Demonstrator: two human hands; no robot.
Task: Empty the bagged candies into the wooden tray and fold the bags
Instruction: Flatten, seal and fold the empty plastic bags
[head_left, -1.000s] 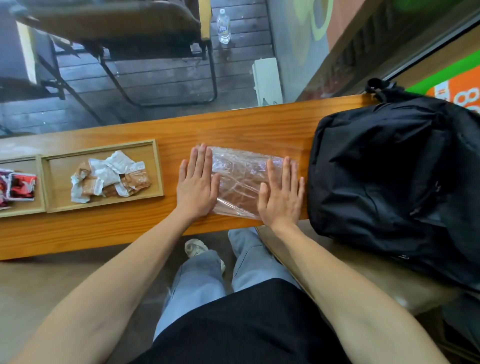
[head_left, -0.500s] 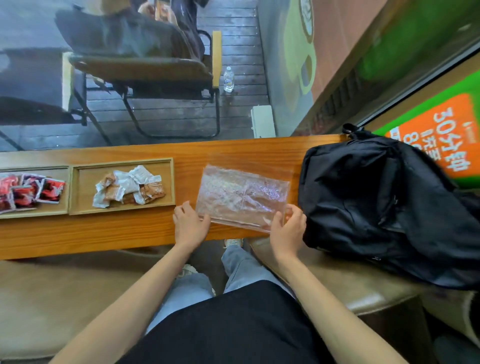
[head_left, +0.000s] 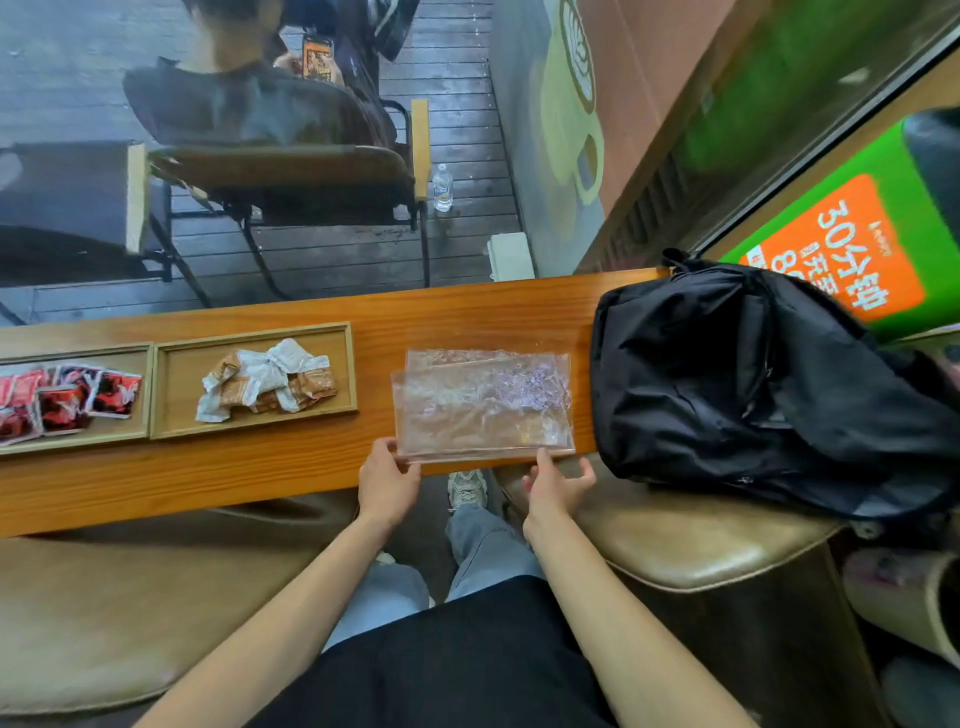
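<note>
The clear plastic bag lies flat on the wooden counter, between the wooden tray with brown-white candies and the black backpack. The left hand pinches its near left corner. The right hand touches the near edge with loosely spread fingers.

A black backpack lies just right of the right hand, resting on the right end of the wooden counter and spilling onto a tan leather seat below it. Another tan seat sits below and left of the left hand. Far beyond the hands, past the counter, stands a chair with a person in it holding a phone. A water bottle stands upright on the dark plank floor just beside that chair. Up right of the hands is a green and orange sign. A shoe shows between the hands.
</note>
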